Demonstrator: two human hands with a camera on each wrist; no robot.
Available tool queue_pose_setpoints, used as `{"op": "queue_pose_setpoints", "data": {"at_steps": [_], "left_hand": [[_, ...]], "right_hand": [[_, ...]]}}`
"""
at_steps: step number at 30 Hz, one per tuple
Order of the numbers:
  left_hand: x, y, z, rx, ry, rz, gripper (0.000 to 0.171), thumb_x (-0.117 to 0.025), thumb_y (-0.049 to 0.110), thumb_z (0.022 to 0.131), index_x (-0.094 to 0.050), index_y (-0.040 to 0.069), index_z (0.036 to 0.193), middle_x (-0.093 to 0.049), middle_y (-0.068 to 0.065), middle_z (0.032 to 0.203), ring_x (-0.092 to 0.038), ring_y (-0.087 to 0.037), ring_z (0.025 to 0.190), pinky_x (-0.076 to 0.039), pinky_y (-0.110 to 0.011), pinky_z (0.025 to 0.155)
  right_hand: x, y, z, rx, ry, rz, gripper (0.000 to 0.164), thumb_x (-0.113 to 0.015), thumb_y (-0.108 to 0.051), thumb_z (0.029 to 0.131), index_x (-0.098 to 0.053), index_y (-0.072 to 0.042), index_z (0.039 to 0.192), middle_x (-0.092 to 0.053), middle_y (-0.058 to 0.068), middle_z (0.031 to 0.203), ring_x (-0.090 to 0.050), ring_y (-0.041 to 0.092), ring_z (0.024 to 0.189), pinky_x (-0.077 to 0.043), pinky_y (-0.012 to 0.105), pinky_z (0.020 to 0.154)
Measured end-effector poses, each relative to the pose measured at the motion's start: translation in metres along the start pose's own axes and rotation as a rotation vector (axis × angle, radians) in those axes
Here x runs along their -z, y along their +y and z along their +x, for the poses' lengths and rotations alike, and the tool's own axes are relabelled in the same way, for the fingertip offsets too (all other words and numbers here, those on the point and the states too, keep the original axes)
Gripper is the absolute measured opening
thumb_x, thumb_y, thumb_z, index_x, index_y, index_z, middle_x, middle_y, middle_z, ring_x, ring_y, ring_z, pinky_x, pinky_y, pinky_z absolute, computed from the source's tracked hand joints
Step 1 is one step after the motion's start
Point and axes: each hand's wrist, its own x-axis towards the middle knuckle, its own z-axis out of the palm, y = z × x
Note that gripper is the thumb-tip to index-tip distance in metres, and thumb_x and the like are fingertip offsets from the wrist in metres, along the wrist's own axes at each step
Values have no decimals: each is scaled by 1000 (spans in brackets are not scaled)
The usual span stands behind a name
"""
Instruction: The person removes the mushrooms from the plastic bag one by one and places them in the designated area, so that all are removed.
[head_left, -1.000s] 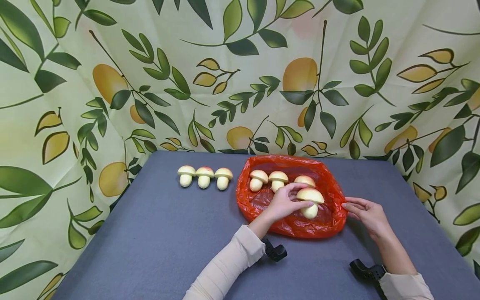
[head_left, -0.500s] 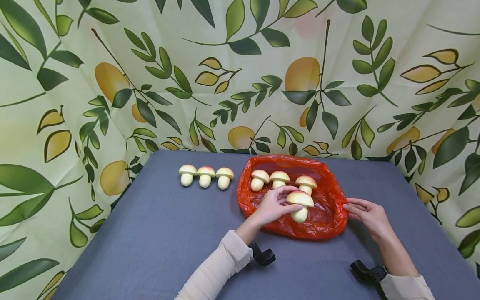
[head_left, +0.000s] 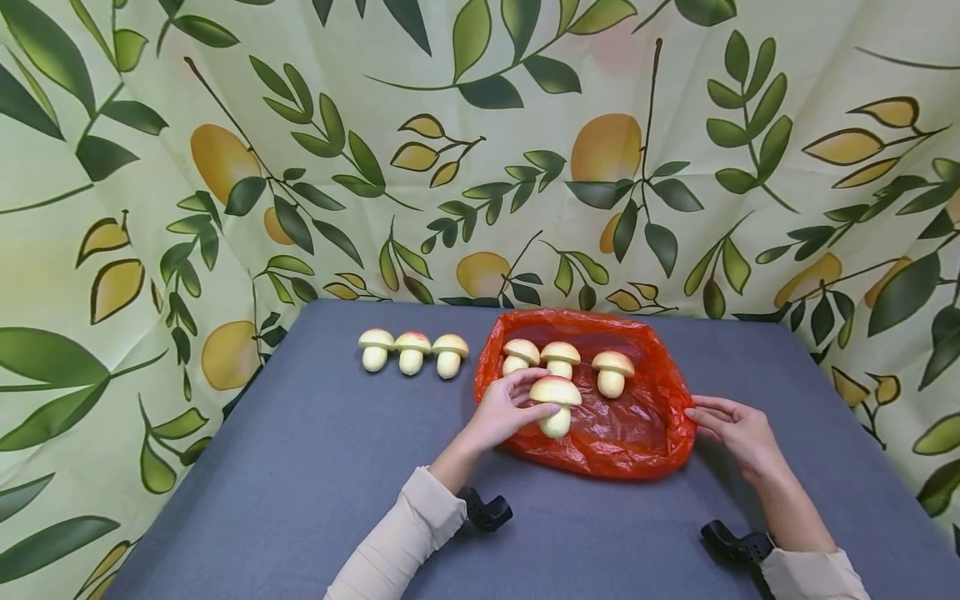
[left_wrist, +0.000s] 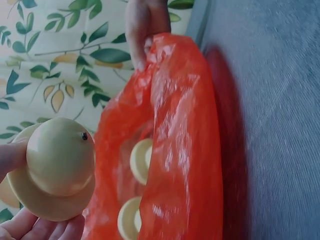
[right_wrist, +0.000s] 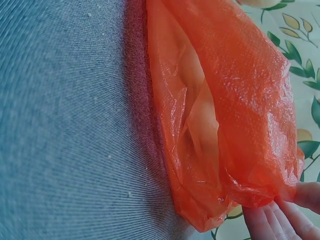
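My left hand (head_left: 501, 415) grips a model mushroom (head_left: 556, 407) with a pale stem and a yellowish, red-tinged cap, above the left part of an open red plastic bag (head_left: 600, 465). In the left wrist view, this mushroom's rounded stem end (left_wrist: 60, 155) faces the camera, with a small dark spot on it. Three similar mushrooms lie inside the bag: one at its left (head_left: 521, 352), a second beside it (head_left: 560, 357) and a third farther right (head_left: 612, 373). At the bag's right rim, my right hand (head_left: 738, 433) pinches the plastic between thumb and fingers (right_wrist: 287, 220).
Left of the bag, three more mushrooms stand in a row on the grey table (head_left: 315, 450), the middle one (head_left: 412, 352) close to its neighbours. Behind the table hangs a leaf-and-fruit patterned cloth (head_left: 420, 167). Each wrist wears a black camera mount (head_left: 489, 510).
My left hand has moved left across the bag with the mushroom in its grip, uncovering the mushroom at the bag's right. My right hand has stayed at the rim.
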Motion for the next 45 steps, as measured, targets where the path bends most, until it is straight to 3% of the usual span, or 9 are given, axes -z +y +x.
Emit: {"op": "queue_pose_setpoints", "data": {"at_steps": [8, 13, 19, 26, 35, 40, 45], "left_hand": [[26, -8, -7, 7, 54, 4, 47, -70, 7, 85, -55, 0, 130, -59, -20, 132, -60, -23, 119, -49, -36, 106], [43, -11, -10, 28, 81, 10, 50, -71, 5, 85, -54, 1, 132, -59, -18, 134, -57, -24, 123, -46, -37, 109], [60, -10, -8, 17, 86, 7, 51, -70, 4, 85, -53, 1, 133, -57, -19, 136, -57, -26, 124, -46, -37, 109], [81, -18, -8, 26, 60, 31, 51, -69, 3, 85, -52, -1, 133, -56, -22, 136, -57, -28, 126, -47, -33, 107], [109, -29, -12, 51, 54, 69, 53, -70, 6, 86, -50, 0, 136, -53, -20, 141, -54, -29, 129, -47, -29, 106], [118, -33, -14, 64, 44, 63, 54, -69, 8, 87, -48, -2, 137, -52, -23, 141, -54, -28, 129, -47, -20, 100], [127, -37, -17, 49, 38, 38, 56, -69, 7, 86, -48, -4, 136, -51, -27, 140, -59, -6, 116, -47, -13, 96]], "right_hand": [[0, -1, 0, 9, -3, -12, 18, -64, -28, 93, -69, -23, 109, -67, -30, 82, -65, -10, 78, -57, 13, 73], [1, -1, -1, 18, -7, 4, 11, -64, -26, 93, -68, -34, 99, -67, -30, 82, -65, -11, 78, -56, 13, 72], [2, -2, -1, 30, -8, 27, 17, -64, -25, 93, -65, -42, 91, -68, -30, 82, -66, -11, 78, -56, 12, 71], [1, -4, 1, 24, -6, -7, 11, -64, -28, 93, -68, -32, 103, -67, -31, 82, -65, -12, 79, -56, 11, 73], [0, -3, 0, 10, -2, -39, 34, -64, -29, 93, -65, -8, 119, -66, -31, 82, -64, -12, 79, -56, 12, 73], [0, -2, -1, 7, -2, -27, 27, -65, -29, 92, -68, -15, 115, -67, -31, 82, -64, -12, 79, -56, 13, 74], [0, -2, -3, 10, -7, -5, 13, -65, -28, 92, -69, -29, 104, -67, -30, 82, -65, -12, 79, -57, 13, 74]]}}
